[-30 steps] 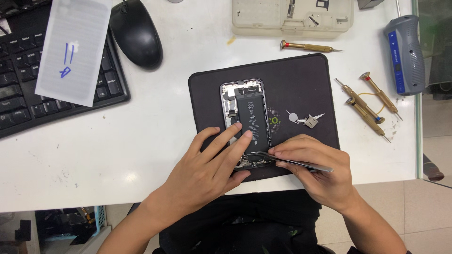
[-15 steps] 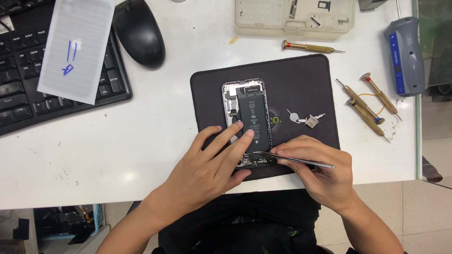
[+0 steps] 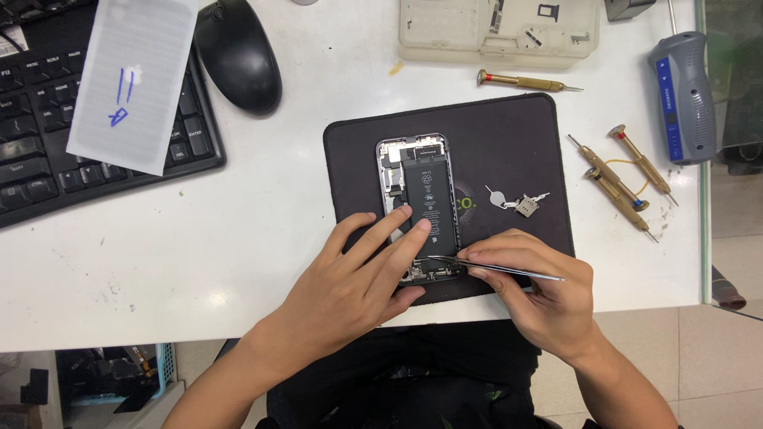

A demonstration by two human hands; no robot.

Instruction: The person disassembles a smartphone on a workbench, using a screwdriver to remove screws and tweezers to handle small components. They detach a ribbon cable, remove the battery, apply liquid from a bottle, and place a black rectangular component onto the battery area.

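my left hand (image 3: 362, 274) lies flat over the lower half of the opened phone (image 3: 420, 208), fingers spread and loose, the index and middle fingertips (image 3: 404, 211) pressing on the black battery (image 3: 430, 208) and the frame beside it, so it pins the phone rather than gripping it. the phone sits face-open near the middle of the dark work mat (image 3: 509, 151), its top end pointing away from me. my right hand (image 3: 540, 290) is pinched closed on a pair of thin metal tweezers (image 3: 497, 268), thumb and forefinger squeezing them near the front, and the tips reach left to the bottom end of the phone, just below the battery; what they touch there is too small to tell. on the mat to the right of the phone lie a small pin tool and a little metal tray (image 3: 520, 202). off the mat on the white table (image 3: 262, 206) are brass-handled screwdrivers (image 3: 616, 179), a grey electric driver (image 3: 682, 95), a beige parts box (image 3: 497, 30), a black mouse (image 3: 237, 54) and a keyboard (image 3: 48, 135) with a paper sheet (image 3: 131, 83) over it.
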